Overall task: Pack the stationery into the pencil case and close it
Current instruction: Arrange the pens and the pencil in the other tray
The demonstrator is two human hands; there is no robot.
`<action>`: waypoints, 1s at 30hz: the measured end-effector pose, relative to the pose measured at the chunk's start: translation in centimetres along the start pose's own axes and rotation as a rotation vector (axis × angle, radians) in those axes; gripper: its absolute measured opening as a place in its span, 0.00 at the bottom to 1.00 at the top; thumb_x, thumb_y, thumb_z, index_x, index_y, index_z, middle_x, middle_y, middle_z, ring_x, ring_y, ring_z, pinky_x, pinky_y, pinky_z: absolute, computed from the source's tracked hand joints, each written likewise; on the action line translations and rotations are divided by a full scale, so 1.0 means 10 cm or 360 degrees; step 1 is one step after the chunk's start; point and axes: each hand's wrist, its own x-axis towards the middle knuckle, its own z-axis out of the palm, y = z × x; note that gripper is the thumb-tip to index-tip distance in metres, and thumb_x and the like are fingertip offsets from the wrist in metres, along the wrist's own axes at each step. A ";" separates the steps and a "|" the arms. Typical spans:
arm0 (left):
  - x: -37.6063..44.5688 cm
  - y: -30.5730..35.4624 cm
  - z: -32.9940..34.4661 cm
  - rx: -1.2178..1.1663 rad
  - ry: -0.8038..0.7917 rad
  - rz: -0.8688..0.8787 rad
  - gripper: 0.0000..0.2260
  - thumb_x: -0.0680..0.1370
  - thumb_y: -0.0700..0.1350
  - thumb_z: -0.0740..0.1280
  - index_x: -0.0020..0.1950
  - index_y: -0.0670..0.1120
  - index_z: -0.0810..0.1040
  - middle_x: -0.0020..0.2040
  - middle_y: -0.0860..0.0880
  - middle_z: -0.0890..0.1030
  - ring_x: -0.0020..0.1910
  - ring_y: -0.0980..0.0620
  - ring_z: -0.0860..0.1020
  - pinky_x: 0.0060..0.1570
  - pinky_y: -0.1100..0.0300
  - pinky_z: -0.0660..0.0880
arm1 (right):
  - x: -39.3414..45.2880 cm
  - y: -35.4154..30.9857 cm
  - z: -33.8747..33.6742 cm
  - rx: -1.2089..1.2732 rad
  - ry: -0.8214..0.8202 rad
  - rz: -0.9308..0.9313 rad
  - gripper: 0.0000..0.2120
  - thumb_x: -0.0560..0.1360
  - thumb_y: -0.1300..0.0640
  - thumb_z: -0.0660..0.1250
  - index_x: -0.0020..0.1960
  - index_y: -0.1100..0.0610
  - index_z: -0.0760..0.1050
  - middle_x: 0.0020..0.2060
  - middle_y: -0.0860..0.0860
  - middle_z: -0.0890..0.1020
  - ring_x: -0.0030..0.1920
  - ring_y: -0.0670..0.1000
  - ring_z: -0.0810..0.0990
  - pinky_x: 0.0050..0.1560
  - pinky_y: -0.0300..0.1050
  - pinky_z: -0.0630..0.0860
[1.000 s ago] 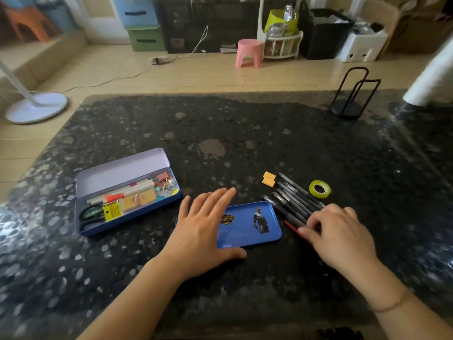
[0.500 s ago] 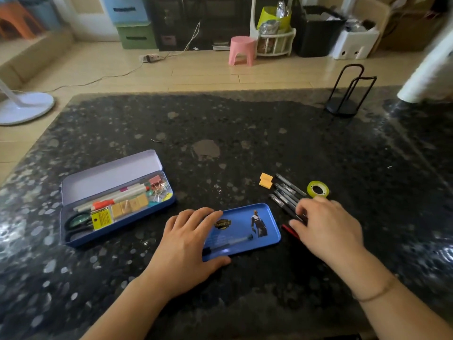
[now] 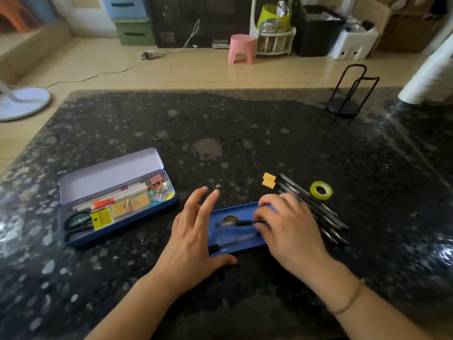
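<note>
Fingers (image 3: pixel 263 213) of right hand (image 3: pixel 289 229) curled, pinching black pen (image 3: pixel 241 223) over blue tray (image 3: pixel 235 238), lower centre; left hand (image 3: pixel 193 238) spread flat on tray's left end.

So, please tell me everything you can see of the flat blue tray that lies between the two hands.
The flat blue tray looks like thin painted metal, a shallow rounded rectangle with a low rim and a small printed badge on its floor. It lies flat on the dark speckled stone table, slightly turned. One black pen lies in it near the front rim. The left hand rests flat on its left end, covering it. The right hand covers its right end and pinches a second black pen over it, blurred.
</note>
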 end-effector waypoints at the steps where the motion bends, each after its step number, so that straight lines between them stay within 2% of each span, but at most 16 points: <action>1: 0.00 0.00 0.00 -0.0010 -0.0019 0.0017 0.55 0.62 0.61 0.77 0.76 0.62 0.41 0.76 0.57 0.43 0.72 0.63 0.48 0.70 0.54 0.56 | 0.00 -0.06 0.06 -0.0003 -0.0020 -0.0054 0.05 0.72 0.51 0.68 0.48 0.48 0.77 0.52 0.45 0.76 0.52 0.51 0.73 0.46 0.48 0.72; 3: -0.01 0.01 0.00 0.0018 -0.0066 0.0065 0.51 0.63 0.62 0.76 0.76 0.62 0.46 0.76 0.58 0.45 0.70 0.63 0.53 0.70 0.53 0.59 | 0.00 -0.12 0.15 0.0006 -0.0019 -0.0102 0.08 0.73 0.49 0.66 0.51 0.48 0.78 0.53 0.45 0.76 0.53 0.51 0.73 0.47 0.47 0.71; 5: -0.02 0.00 0.00 0.0138 -0.0099 0.0094 0.45 0.65 0.67 0.72 0.75 0.61 0.51 0.76 0.57 0.49 0.71 0.59 0.57 0.72 0.50 0.58 | 0.01 -0.06 0.12 0.0034 0.0078 -0.0060 0.10 0.75 0.49 0.64 0.54 0.48 0.77 0.53 0.44 0.76 0.54 0.49 0.72 0.49 0.47 0.72; 7: -0.02 -0.02 -0.01 0.0314 -0.0137 0.0068 0.44 0.65 0.72 0.66 0.76 0.62 0.50 0.76 0.58 0.53 0.73 0.54 0.57 0.74 0.48 0.51 | 0.03 0.13 -0.02 0.0057 0.0111 0.0227 0.09 0.75 0.51 0.65 0.54 0.47 0.76 0.52 0.44 0.76 0.53 0.48 0.72 0.48 0.45 0.73; 10: 0.00 -0.04 -0.03 0.0287 -0.0157 -0.0078 0.46 0.63 0.74 0.65 0.76 0.63 0.48 0.74 0.60 0.57 0.73 0.54 0.55 0.71 0.53 0.47 | 0.01 0.44 -0.21 -0.0127 -0.0153 0.0758 0.09 0.73 0.50 0.68 0.53 0.45 0.74 0.50 0.45 0.74 0.48 0.46 0.71 0.40 0.41 0.72; 13: 0.00 -0.02 -0.02 0.0207 -0.0207 -0.0112 0.47 0.64 0.72 0.67 0.76 0.63 0.46 0.73 0.61 0.57 0.73 0.55 0.51 0.72 0.51 0.47 | -0.02 0.51 -0.18 -0.0188 -0.0251 0.0885 0.09 0.71 0.45 0.70 0.49 0.45 0.74 0.48 0.45 0.72 0.47 0.46 0.72 0.37 0.41 0.73; 17: -0.01 -0.01 -0.04 0.0143 -0.0177 -0.0056 0.49 0.63 0.74 0.65 0.74 0.66 0.39 0.74 0.62 0.53 0.74 0.57 0.49 0.73 0.53 0.44 | 0.01 0.52 -0.18 -0.0291 -0.0152 0.0768 0.06 0.73 0.45 0.67 0.48 0.45 0.75 0.50 0.45 0.74 0.52 0.48 0.70 0.43 0.42 0.69; 19: -0.02 -0.02 -0.04 0.0048 -0.0084 -0.0057 0.49 0.64 0.73 0.66 0.75 0.64 0.39 0.75 0.62 0.51 0.74 0.60 0.48 0.73 0.55 0.44 | 0.02 0.44 -0.17 -0.0133 0.0003 0.0577 0.05 0.74 0.46 0.66 0.48 0.46 0.76 0.50 0.43 0.74 0.53 0.48 0.69 0.47 0.43 0.68; 22: -0.03 -0.01 -0.02 -0.0010 0.0009 0.0001 0.48 0.65 0.69 0.68 0.76 0.62 0.43 0.76 0.61 0.48 0.74 0.62 0.48 0.71 0.58 0.47 | -0.01 0.10 -0.07 0.0068 0.0044 0.0076 0.07 0.72 0.45 0.66 0.47 0.46 0.77 0.48 0.42 0.75 0.51 0.48 0.71 0.48 0.45 0.70; 24: -0.03 -0.01 0.00 0.0030 -0.0047 0.0065 0.40 0.68 0.67 0.68 0.75 0.64 0.53 0.76 0.58 0.52 0.73 0.58 0.54 0.71 0.53 0.52 | -0.03 0.01 0.02 0.0058 -0.0059 -0.0070 0.11 0.73 0.41 0.63 0.50 0.46 0.77 0.50 0.42 0.76 0.52 0.48 0.72 0.48 0.46 0.71; 25: -0.03 -0.02 0.01 0.0085 -0.0081 0.0103 0.34 0.69 0.67 0.66 0.73 0.65 0.59 0.75 0.57 0.56 0.72 0.55 0.56 0.70 0.49 0.56 | -0.01 0.05 0.01 0.0041 -0.0066 -0.0017 0.13 0.73 0.41 0.62 0.52 0.45 0.76 0.51 0.42 0.76 0.53 0.47 0.72 0.49 0.46 0.72; 27: -0.02 -0.04 0.01 0.0155 -0.0135 0.0116 0.25 0.71 0.67 0.63 0.67 0.64 0.69 0.73 0.57 0.61 0.71 0.53 0.59 0.70 0.44 0.60 | 0.01 0.24 -0.08 0.0006 0.0000 0.0324 0.12 0.74 0.43 0.64 0.54 0.45 0.75 0.52 0.43 0.76 0.55 0.48 0.71 0.50 0.46 0.72; 30: -0.01 -0.05 0.00 0.0138 -0.0157 0.0075 0.28 0.70 0.69 0.62 0.69 0.64 0.66 0.71 0.59 0.63 0.71 0.54 0.60 0.71 0.48 0.57 | 0.01 0.56 -0.19 -0.0144 -0.0145 0.0857 0.14 0.73 0.47 0.68 0.57 0.46 0.72 0.56 0.47 0.72 0.56 0.50 0.71 0.47 0.45 0.73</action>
